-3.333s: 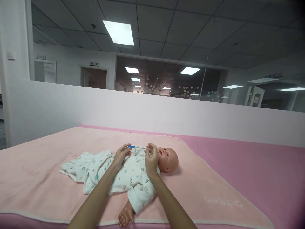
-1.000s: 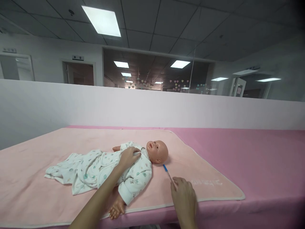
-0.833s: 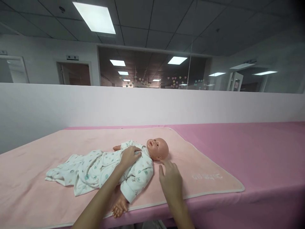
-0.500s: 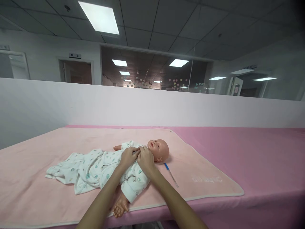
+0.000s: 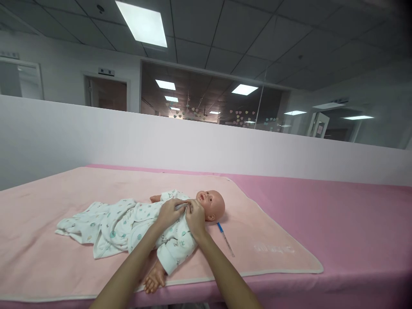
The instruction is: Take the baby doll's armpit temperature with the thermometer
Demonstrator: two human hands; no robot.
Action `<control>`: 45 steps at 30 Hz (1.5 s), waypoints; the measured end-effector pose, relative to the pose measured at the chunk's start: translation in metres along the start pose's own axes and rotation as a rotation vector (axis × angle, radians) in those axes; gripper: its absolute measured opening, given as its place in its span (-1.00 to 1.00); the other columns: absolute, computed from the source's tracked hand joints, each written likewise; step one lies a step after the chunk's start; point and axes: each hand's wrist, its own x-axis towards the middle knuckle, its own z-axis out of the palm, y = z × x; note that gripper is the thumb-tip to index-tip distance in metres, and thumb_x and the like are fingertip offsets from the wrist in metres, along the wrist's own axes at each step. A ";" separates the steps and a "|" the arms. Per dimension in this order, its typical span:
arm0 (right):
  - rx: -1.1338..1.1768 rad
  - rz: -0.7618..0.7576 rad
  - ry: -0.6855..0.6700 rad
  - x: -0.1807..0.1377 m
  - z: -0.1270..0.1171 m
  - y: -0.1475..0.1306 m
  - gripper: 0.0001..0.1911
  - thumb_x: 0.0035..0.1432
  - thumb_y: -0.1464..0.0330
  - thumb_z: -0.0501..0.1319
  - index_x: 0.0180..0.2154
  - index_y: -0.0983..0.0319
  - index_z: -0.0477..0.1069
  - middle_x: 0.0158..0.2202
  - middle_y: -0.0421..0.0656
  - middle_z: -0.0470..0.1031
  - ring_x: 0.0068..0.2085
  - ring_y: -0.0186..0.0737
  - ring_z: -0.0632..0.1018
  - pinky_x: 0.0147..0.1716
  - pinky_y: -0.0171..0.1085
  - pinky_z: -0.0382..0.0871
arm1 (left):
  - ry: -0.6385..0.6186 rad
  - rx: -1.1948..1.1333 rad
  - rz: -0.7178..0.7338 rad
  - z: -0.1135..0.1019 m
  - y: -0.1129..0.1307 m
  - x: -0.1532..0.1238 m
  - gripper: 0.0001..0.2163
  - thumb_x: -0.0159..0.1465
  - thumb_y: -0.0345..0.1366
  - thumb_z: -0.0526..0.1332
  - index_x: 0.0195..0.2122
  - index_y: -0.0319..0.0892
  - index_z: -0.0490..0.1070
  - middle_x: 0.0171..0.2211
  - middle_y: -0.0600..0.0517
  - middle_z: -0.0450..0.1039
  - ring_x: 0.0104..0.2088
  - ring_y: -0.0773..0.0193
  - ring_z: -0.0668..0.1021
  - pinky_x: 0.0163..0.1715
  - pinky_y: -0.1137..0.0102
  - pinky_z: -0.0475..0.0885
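Two bare forearms reach in from the bottom edge, and just beyond it the doll's near hand (image 5: 155, 278) lies at the pale hem of the blanket (image 5: 257, 234), its small fingers spread. The doll (image 5: 146, 212) is on its back across the blanket, bald head to the right, in a loose white suit (image 5: 112, 223) dotted with little green and brown prints, the legs of it rumpled and flat. Beside the head, on the blanket and apart from both hands, a thin stick (image 5: 225, 238) lies aslant (blue at the end nearer the head, clear along the rest). Over the upper chest, just below the chin, the left hand (image 5: 169, 212) and right hand (image 5: 195, 216) meet, fingers bent and narrow rather than spread, resting on the suit; a pale bit shows between them, though whether it is cloth, and how firmly either hand grips it, I cannot tell. The pink cover (image 5: 337, 223) shows around the blanket, then a low white wall (image 5: 193, 146), and behind that a wide window (image 5: 209, 94).
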 end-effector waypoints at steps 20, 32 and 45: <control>-0.014 0.065 0.002 0.002 0.005 0.007 -0.75 -0.04 0.54 0.00 -0.35 0.25 0.39 -0.37 -0.14 0.47 -0.32 -0.25 0.45 -0.30 -0.32 0.27 | -0.028 0.364 0.011 0.005 0.003 -0.001 -0.74 0.20 -0.31 -0.03 -0.11 -0.06 0.31 -0.33 0.01 0.44 -0.27 0.21 0.45 -0.31 0.39 0.27; 0.007 0.066 0.017 0.002 0.004 0.004 -0.77 -0.05 0.54 -0.01 -0.40 0.24 0.38 -0.39 -0.16 0.45 -0.33 -0.27 0.44 -0.32 -0.33 0.26 | -0.005 0.160 -0.001 0.001 0.007 -0.003 -0.63 0.07 -0.38 0.07 -0.06 -0.06 0.27 -0.19 0.07 0.42 -0.24 0.27 0.44 -0.21 0.40 0.29; 0.039 0.069 0.029 0.002 0.002 0.004 -0.75 -0.03 0.54 -0.01 -0.37 0.23 0.39 -0.38 -0.15 0.46 -0.32 -0.26 0.45 -0.30 -0.32 0.28 | -0.044 0.142 -0.089 0.001 0.009 -0.002 -0.67 0.05 -0.35 0.07 -0.12 -0.04 0.29 -0.30 0.09 0.45 -0.24 0.23 0.46 -0.29 0.41 0.30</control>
